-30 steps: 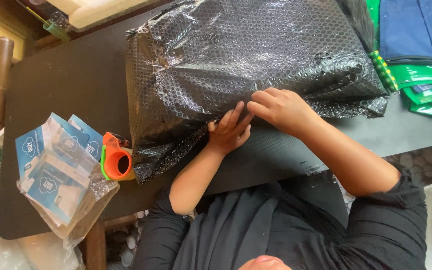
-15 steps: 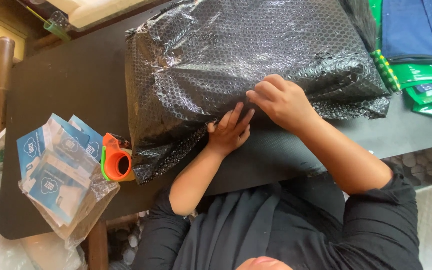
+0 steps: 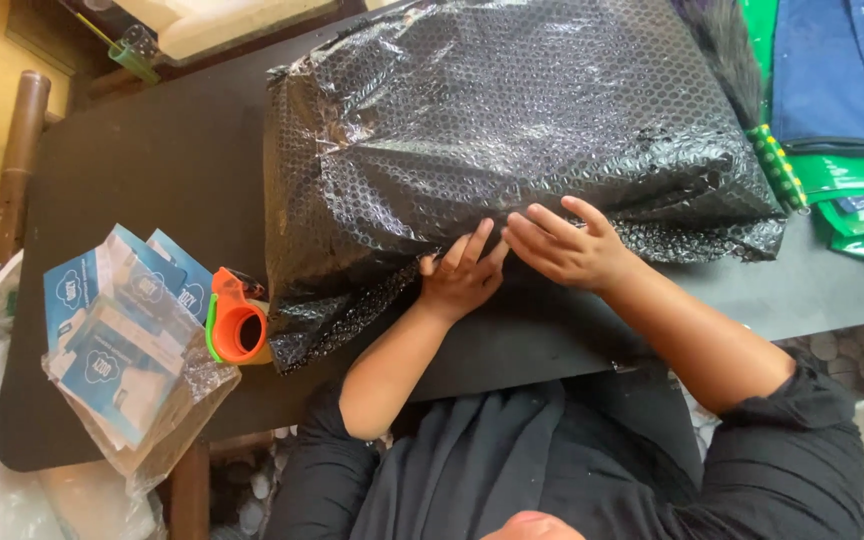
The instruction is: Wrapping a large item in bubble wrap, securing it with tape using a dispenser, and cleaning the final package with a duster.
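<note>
On bubble-wrapped parcel (image 3: 512, 130), 2 flat hands

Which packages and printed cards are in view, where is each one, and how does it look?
Black bubble-wrap parcel: large, lumpy, table centre, under both hands.
Clear plastic bag of cards: table's left edge; flat blue-and-white rectangles inside.
Green glossy packets: right edge, partly cut off.

I can't see what the wrap (image 3: 512, 120) covers; its far side, beyond my hands, runs off the top edge, like the bags (image 3: 842, 110) right of them.
</note>
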